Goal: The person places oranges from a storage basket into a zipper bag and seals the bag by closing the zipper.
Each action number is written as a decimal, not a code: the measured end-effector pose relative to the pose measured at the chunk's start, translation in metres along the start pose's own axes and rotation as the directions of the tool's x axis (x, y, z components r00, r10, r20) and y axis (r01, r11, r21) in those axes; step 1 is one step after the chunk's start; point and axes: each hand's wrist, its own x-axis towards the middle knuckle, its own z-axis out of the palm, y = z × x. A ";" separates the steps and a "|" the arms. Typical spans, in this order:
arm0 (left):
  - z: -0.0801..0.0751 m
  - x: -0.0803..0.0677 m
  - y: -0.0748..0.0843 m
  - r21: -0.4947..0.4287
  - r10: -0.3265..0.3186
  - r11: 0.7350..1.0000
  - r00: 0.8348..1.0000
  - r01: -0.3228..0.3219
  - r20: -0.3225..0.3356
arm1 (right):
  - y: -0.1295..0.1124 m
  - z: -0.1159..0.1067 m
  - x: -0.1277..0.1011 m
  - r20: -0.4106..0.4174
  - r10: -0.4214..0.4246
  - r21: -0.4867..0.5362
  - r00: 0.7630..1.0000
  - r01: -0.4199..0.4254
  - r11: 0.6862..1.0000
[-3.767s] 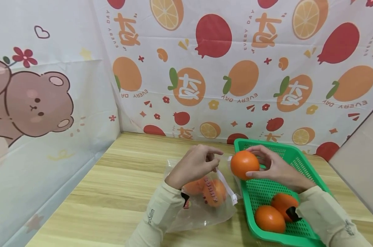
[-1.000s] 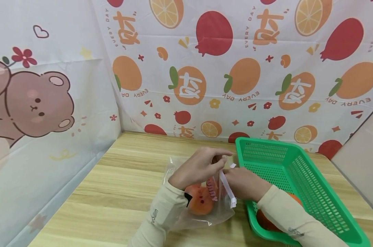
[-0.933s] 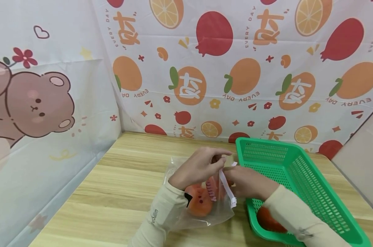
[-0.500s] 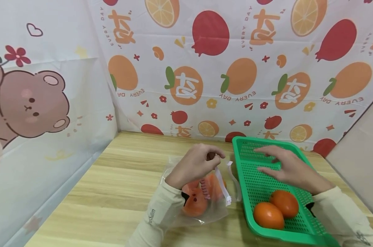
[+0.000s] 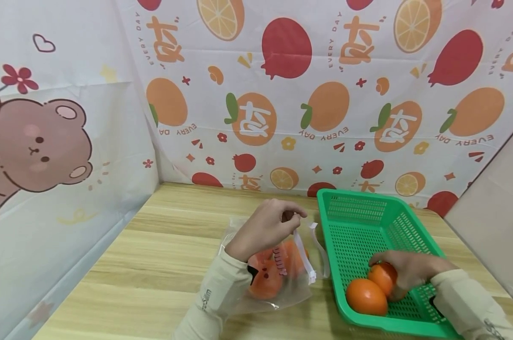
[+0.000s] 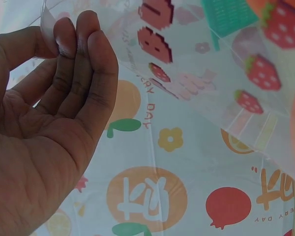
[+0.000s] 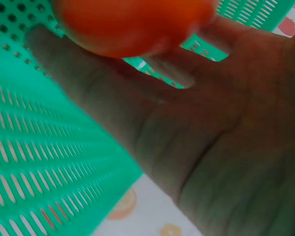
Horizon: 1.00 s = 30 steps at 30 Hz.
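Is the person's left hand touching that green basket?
Apart: the head view plainly shows some of the wooden table between the left hand and the green basket.

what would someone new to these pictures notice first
Most likely the bright green basket on the right of the table, with one orange fruit lying in it and a second fruit gripped by the right hand. Next comes the clear bag to its left, with bagged fruit inside and the left hand pinching its edge. The fruit-print cloth fills the background.
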 end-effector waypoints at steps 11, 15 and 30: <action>0.000 0.000 -0.001 0.001 -0.010 1.000 1.000 0.010 0.012 | -0.014 -0.017 -0.007 -0.427 -0.290 -0.126 0.857 0.261 0.957; 0.000 0.000 0.000 0.005 -0.012 1.000 1.000 0.012 0.014 | -0.033 -0.018 -0.001 -0.564 -0.336 -0.089 0.755 0.349 0.933; 0.000 0.002 0.001 -0.020 -0.018 1.000 1.000 0.019 0.023 | -0.081 0.000 0.027 -0.432 -0.276 0.489 0.859 0.480 0.728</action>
